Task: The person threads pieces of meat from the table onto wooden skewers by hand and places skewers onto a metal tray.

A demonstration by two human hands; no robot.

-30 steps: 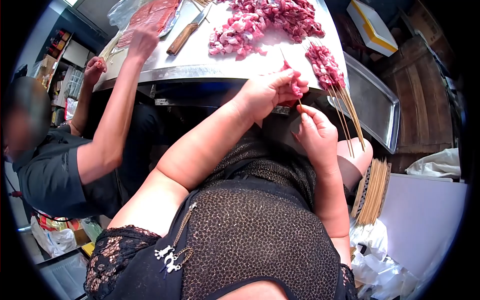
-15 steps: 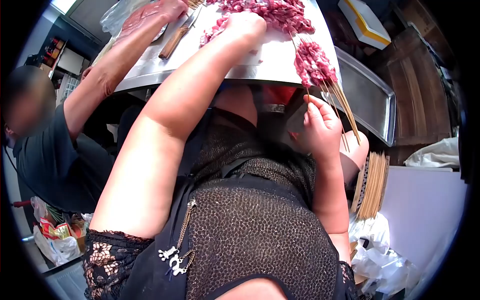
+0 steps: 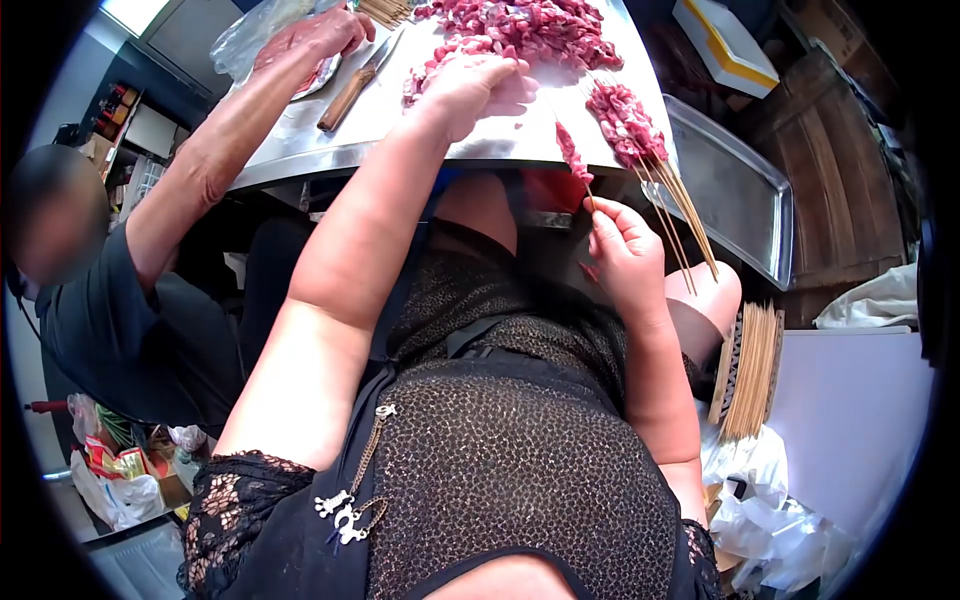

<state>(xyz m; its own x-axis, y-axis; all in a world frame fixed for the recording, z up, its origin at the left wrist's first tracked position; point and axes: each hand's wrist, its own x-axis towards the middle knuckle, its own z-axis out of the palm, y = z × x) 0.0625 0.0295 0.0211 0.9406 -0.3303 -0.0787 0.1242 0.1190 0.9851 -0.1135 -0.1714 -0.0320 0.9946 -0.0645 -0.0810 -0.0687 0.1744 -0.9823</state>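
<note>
Pinched in the fingertips of my right hand (image 3: 630, 245) is a bamboo skewer, its upper part threaded with pink meat (image 3: 571, 152). It points up and slightly left over the table's near edge. My left hand (image 3: 475, 92) is at the near side of a heap of raw meat pieces (image 3: 540, 28), its fingers apart and slightly blurred; no piece shows clearly in them. To the right of the held skewer, several loaded meat skewers (image 3: 625, 120) lie side by side, their bare ends jutting past the metal table's edge (image 3: 400, 158).
A co-worker's hand (image 3: 335, 32) is near loose skewers (image 3: 385, 10) at the table's left. A wooden-handled knife (image 3: 350, 92) lies close by. On the right are a metal tray (image 3: 735, 190), a white-and-yellow box (image 3: 725, 45) and a holder of bare bamboo skewers (image 3: 750, 375).
My right hand has moved slightly left, and its skewer now stands apart from the loaded row. My left hand has drawn back toward me, its fingers loosened. The co-worker's hand has shifted slightly.
</note>
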